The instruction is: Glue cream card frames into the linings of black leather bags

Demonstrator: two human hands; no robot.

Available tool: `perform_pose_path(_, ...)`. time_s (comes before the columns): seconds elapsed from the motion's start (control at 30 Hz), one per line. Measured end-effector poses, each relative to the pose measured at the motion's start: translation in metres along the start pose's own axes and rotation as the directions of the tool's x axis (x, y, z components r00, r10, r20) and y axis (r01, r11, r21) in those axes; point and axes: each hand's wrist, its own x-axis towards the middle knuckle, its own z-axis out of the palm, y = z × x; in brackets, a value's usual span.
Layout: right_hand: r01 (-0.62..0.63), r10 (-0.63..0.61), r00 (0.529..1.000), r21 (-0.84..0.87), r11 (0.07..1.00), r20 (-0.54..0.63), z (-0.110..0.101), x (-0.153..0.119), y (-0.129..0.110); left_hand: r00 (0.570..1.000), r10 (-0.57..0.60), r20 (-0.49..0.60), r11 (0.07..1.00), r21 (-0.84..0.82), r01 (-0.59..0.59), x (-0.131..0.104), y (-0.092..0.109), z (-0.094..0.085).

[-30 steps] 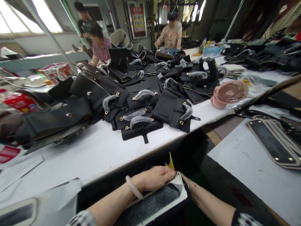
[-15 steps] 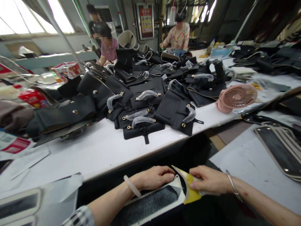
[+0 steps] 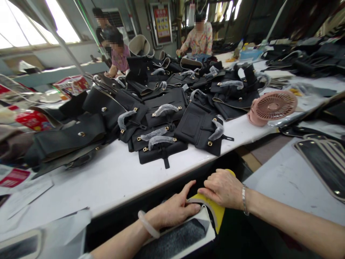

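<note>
Low in the head view lies a black panel with a pale border, apparently a bag part. My left hand holds its upper edge, thumb on the near side and index finger stretched out. The other left fingers are hidden behind. A curved yellow piece wraps the panel's right end, with a grey strip along its inner edge. My right hand is closed on the upper part of this yellow piece, fingers curled over it. The panel's lower side is cut off by the frame.
Across the white table lie several black leather bags with wrapped handles. A pink fan stands at the table's right. Bordered panels lie on the right-hand surface. Co-workers are at the far side.
My right hand has moved up and left, turned knuckles-up over the yellow piece. My left index finger has stretched out, away from the thumb. The view has shifted slightly.
</note>
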Motion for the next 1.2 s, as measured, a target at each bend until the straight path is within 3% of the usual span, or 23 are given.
perform_pose_path(0.13,0.026,-0.026,1.000,-0.026,0.999,-0.010,0.003,0.001,-0.003,1.000,0.004,-0.023,0.997,0.080,-0.003,-0.002,0.005,-0.002)
perform_pose_path(0.37,0.066,-0.066,0.998,-0.062,0.996,0.008,0.007,0.008,-0.001,0.997,0.073,0.039,0.971,0.226,-0.080,-0.009,0.024,-0.005)
perform_pose_path(0.57,0.072,-0.070,0.997,-0.076,0.994,0.035,0.010,0.007,-0.004,0.996,0.078,0.045,0.967,0.240,-0.086,-0.009,0.021,-0.005)
perform_pose_path(0.93,-0.022,0.031,0.996,-0.096,0.995,0.087,0.009,0.000,-0.018,0.989,0.142,0.048,0.945,0.292,-0.150,-0.006,0.019,-0.002)
perform_pose_path(1.2,-0.133,0.141,0.985,-0.085,0.987,0.097,0.020,-0.013,-0.027,0.981,0.185,0.065,0.895,0.401,-0.196,-0.007,0.021,0.001)
